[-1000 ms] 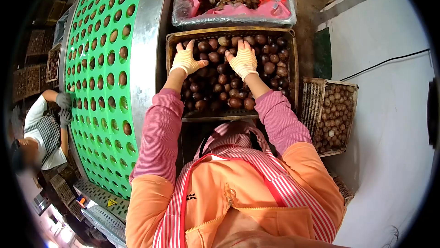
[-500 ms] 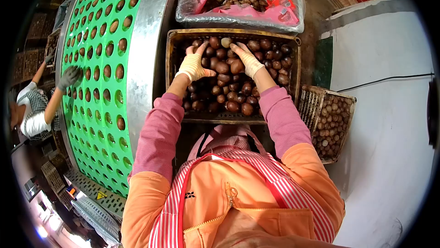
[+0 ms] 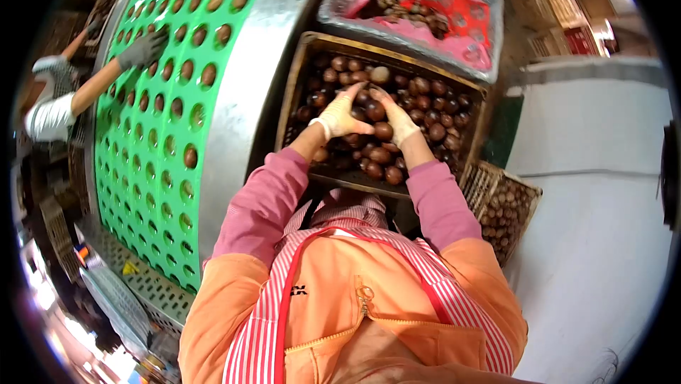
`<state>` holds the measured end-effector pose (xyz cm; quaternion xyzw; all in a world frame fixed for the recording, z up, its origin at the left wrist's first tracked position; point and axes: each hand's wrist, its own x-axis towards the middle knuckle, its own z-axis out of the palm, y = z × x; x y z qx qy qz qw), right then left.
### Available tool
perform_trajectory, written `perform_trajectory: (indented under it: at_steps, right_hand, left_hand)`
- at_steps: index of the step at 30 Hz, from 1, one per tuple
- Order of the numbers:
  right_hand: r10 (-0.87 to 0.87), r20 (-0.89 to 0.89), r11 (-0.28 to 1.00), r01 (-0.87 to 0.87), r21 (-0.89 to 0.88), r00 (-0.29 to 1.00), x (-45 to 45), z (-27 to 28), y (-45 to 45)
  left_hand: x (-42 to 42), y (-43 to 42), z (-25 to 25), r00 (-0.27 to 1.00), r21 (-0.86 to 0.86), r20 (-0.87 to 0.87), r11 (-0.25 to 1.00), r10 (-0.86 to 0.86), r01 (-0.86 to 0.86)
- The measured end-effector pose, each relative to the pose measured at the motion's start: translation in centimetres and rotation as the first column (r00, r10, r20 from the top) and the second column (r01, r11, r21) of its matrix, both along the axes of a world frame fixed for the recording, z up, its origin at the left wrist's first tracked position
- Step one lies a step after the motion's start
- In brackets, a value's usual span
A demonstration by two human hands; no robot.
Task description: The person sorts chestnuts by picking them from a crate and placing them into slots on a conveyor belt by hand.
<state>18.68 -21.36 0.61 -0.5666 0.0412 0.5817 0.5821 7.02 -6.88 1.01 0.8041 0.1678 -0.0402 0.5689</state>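
Observation:
Both hands wear pale gloves with bare fingertips and are over a brown crate [image 3: 298, 86] of dark round fruits [image 3: 443, 118]. My left hand [image 3: 342, 116] and my right hand [image 3: 396, 116] curve toward each other, fingertips almost meeting, around several dark fruits [image 3: 374, 109] between them. The fingers are wrapped round this cluster from both sides. A paler fruit [image 3: 380, 75] lies just beyond the fingertips.
On the left is a green conveyor [image 3: 159, 164] with fruit in its holes and a metal edge [image 3: 245, 107]. A co-worker's gloved hand [image 3: 144, 49] is over it. Behind the crate stands a plastic-lined bin [image 3: 489, 43]; a second crate [image 3: 505, 214] sits at the right.
My hands have drawn together around several fruits and moved back toward me. The view has turned, tilting the crate. The co-worker's hand has reached further over the conveyor.

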Motion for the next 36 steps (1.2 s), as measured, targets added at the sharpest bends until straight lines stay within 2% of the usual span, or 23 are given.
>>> perform_trajectory:
  at_steps: [2, 4, 6, 9, 12, 14, 16, 17, 18, 20, 22, 24, 26, 29, 32, 34, 35, 36]
  right_hand:
    - [-0.110, -0.278, 0.989, 0.134, 0.068, 0.954, -0.6, -1.1, 0.2]
    - [-0.203, -0.338, 0.971, 0.234, 0.053, 0.919, -1.3, 0.5, 0.8]
    - [-0.207, -0.389, 0.957, 0.269, 0.111, 0.898, -0.6, -0.5, 1.3]
    - [-0.220, -0.349, 0.960, 0.266, 0.087, 0.911, -1.3, 4.1, 3.0]
    - [-0.063, -0.266, 0.957, 0.134, 0.258, 0.962, -2.8, 7.1, 5.9]
    - [0.055, -0.219, 0.959, 0.009, 0.282, 0.974, -4.7, 8.8, 9.6]
    - [0.186, -0.211, 0.936, -0.108, 0.334, 0.960, -8.6, 11.1, 13.6]
    - [0.218, -0.126, 0.930, -0.167, 0.328, 0.968, -11.3, 12.6, 15.3]
    - [0.274, -0.167, 0.926, -0.213, 0.310, 0.947, -13.1, 12.2, 17.5]
    - [0.382, -0.158, 0.874, -0.300, 0.382, 0.911, -18.9, 13.4, 21.0]
    - [0.514, -0.155, 0.833, -0.448, 0.325, 0.843, -23.5, 11.5, 24.8]
    - [0.575, -0.190, 0.784, -0.469, 0.407, 0.796, -30.1, 10.9, 27.3]
    - [0.617, -0.245, 0.764, -0.496, 0.412, 0.748, -35.7, 10.5, 28.9]
    - [0.661, -0.121, 0.716, -0.574, 0.398, 0.740, -41.2, 8.7, 30.2]
    - [0.733, 0.154, 0.617, -0.743, 0.260, 0.662, -42.5, 9.6, 30.8]
    - [0.736, 0.188, 0.624, -0.759, 0.185, 0.650, -41.9, 12.9, 30.5]
    - [0.700, 0.329, 0.602, -0.772, 0.203, 0.633, -41.0, 11.0, 31.7]
    - [0.638, 0.387, 0.672, -0.727, 0.141, 0.665, -40.2, 11.6, 32.0]
  left_hand:
    - [-0.5, 0.2, -0.2, 0.995, -0.053, 0.102, 0.998, 0.020, -0.015]
    - [-0.4, 0.5, 0.4, 0.998, -0.067, 0.060, 0.998, 0.010, -0.006]
    - [-0.1, 1.3, 2.8, 0.999, -0.123, 0.019, 0.992, -0.030, 0.032]
    - [-1.1, 2.1, 5.3, 0.997, -0.128, 0.047, 0.990, 0.069, -0.063]
    - [-4.4, 4.1, 9.7, 0.975, -0.199, 0.114, 0.966, 0.190, -0.165]
    - [-7.8, 6.0, 11.8, 0.936, -0.185, 0.183, 0.945, 0.302, -0.269]
    - [-11.8, 8.4, 12.7, 0.864, -0.188, 0.326, 0.921, 0.385, -0.340]
    - [-14.6, 9.7, 13.6, 0.847, -0.131, 0.335, 0.910, 0.413, -0.393]
    - [-17.6, 10.7, 14.8, 0.831, -0.076, 0.344, 0.895, 0.437, -0.440]
    - [-24.0, 11.8, 17.5, 0.781, -0.109, 0.276, 0.826, 0.560, -0.554]
    - [-29.3, 13.8, 13.0, 0.669, -0.059, 0.332, 0.722, 0.665, -0.689]
    - [-35.3, 13.9, 13.0, 0.560, -0.011, 0.303, 0.591, 0.771, -0.807]
    - [-40.4, 13.9, 12.9, 0.493, -0.095, 0.205, 0.519, 0.846, -0.850]
    - [-46.4, 14.0, 9.7, 0.419, -0.032, 0.178, 0.431, 0.890, -0.902]
    - [-49.2, 13.6, 9.6, 0.420, 0.098, 0.175, 0.408, 0.891, -0.908]
    - [-50.4, 14.1, 8.4, 0.418, 0.162, 0.157, 0.394, 0.895, -0.905]
    - [-50.7, 14.6, 7.9, 0.418, 0.194, 0.149, 0.388, 0.896, -0.901]
    - [-50.9, 15.3, 7.7, 0.390, 0.209, 0.195, 0.350, 0.900, -0.913]
